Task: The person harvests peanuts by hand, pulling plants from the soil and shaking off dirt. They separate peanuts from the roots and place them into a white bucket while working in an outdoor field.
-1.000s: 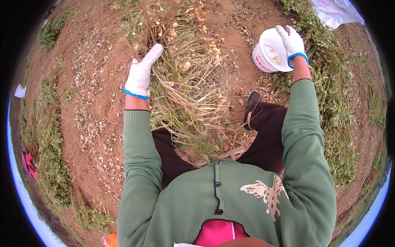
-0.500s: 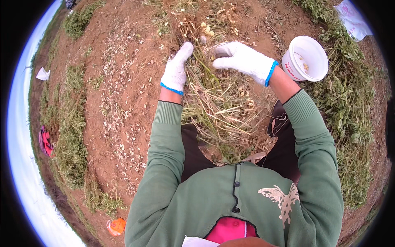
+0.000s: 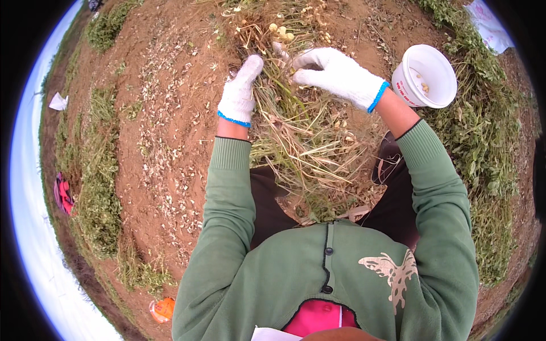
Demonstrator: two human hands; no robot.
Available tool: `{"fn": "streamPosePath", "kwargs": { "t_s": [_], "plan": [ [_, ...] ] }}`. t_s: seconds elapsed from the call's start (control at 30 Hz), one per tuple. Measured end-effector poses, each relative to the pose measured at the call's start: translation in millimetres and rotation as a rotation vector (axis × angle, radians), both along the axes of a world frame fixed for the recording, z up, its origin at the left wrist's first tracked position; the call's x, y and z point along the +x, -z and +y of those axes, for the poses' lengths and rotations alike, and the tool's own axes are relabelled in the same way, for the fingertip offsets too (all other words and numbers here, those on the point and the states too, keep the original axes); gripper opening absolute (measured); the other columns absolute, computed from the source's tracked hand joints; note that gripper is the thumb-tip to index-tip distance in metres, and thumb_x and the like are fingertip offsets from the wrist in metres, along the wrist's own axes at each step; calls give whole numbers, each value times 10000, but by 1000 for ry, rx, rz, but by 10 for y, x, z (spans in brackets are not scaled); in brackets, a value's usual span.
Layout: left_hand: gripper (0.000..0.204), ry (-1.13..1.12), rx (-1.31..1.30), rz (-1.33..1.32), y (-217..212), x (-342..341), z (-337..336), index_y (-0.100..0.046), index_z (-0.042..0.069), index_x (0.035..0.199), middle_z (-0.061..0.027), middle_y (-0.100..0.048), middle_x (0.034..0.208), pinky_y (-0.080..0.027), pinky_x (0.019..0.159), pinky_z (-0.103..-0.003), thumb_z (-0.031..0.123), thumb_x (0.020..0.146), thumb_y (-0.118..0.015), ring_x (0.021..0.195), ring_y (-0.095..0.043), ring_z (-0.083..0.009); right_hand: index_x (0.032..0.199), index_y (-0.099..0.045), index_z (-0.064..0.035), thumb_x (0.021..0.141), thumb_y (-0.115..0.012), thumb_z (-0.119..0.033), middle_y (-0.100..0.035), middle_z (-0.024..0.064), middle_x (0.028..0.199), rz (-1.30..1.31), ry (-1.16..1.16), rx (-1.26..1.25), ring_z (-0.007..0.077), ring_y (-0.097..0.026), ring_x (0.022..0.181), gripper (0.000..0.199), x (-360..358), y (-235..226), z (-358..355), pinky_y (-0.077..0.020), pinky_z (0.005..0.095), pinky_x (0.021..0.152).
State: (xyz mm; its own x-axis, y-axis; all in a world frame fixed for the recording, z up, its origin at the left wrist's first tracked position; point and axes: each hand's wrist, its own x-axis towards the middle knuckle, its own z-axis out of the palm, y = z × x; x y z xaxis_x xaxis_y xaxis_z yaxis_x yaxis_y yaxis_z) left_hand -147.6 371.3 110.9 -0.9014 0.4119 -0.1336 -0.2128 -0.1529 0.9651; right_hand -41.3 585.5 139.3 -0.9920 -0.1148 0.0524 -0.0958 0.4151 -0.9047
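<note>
1. White knit gloves with blue cuffs are worn on both hands.
2. The left hand [image 3: 240, 94] is laid against a dried peanut plant [image 3: 301, 131], fingers together; a grip cannot be told.
3. The right hand [image 3: 335, 74] is pinched on the plant's pale pods [image 3: 280, 31] at the top of the clump.
4. A white bucket [image 3: 425, 77] is seen on the red soil [image 3: 170, 131], just beside the right wrist.

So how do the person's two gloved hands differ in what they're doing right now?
The left hand stretches straight forward, its fingers pressed into the dry plant bundle at the left edge. The right hand lies crosswise over the bundle, its fingers curled toward the pale pods at the top. The right hand sits nearer the white bucket; the left hand is nearer bare soil. Both wear white gloves with blue cuffs.
</note>
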Motion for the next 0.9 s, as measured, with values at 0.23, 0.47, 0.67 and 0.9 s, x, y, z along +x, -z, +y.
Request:
{"fn": "streamPosePath", "kwargs": {
  "t_s": [0.23, 0.47, 0.67, 0.9],
  "plan": [
    [483, 105, 62, -70, 205, -79, -95, -571, -17, 1345, -141, -662, 1272, -482, 1070, -381, 314, 994, -596, 1196, -619, -239, 1041, -627, -76, 935, -613, -304, -685, 168, 888, 240, 176, 635, 370, -682, 853, 252, 3, 74, -21, -550, 472, 737],
    [481, 43, -250, 74, -7, 161, 164, -597, -31, 1329, -130, -662, 1286, -470, 1075, -342, 249, 948, -689, 1201, -622, -206, 977, -587, -17, 917, -603, -215, -690, 211, 857, 287, 293, 964, 395, -692, 801, 208, -57, 260, 92, -550, 498, 694],
    [510, 164, 237, -40, 158, -106, -5, -604, -20, 1246, -119, -670, 1078, -534, 885, -382, 381, 939, -672, 949, -644, -229, 1060, -657, 19, 949, -595, -218, -703, 192, 937, -136, 509, 244, 281, -712, 864, 268, -44, 148, 699, -593, 407, 763],
    [582, 407, 541, -72, -33, -45, -111, -556, -39, 1307, -161, -670, 1142, -566, 902, -436, 387, 927, -666, 993, -670, -289, 1241, -633, -35, 901, -673, -195, -673, 49, 1056, -385, -36, -630, 130, -633, 933, 378, -36, 185, 80, -533, 269, 814]
  ]
}}
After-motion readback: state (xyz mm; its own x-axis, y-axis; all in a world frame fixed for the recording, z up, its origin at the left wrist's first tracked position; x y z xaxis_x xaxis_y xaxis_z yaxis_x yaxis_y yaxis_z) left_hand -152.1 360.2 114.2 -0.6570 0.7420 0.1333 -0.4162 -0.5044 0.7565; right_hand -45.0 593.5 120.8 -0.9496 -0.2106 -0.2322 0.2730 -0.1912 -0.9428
